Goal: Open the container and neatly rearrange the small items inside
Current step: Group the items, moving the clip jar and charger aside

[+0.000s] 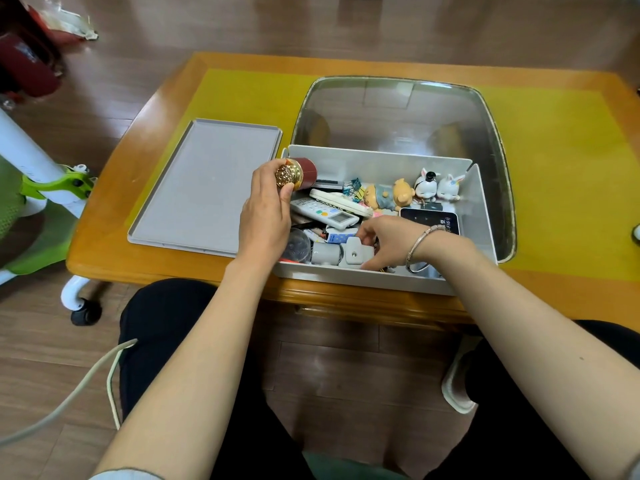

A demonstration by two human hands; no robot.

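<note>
Sorting's just begun: lid (pixel 207 183) off, box (pixel 363 277) messy. L hand (pixel 266 209) grips red jar (pixel 300 174); R hand (pixel 388 242) curls into the bits, can't tell if holding.

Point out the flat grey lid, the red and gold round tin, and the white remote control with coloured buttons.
Flat grey lid (pixel 207 181): head view, centre of its inner face.
Red and gold round tin (pixel 289 174): head view, gold embossed end.
White remote control with coloured buttons (pixel 323 211): head view, button area.
</note>
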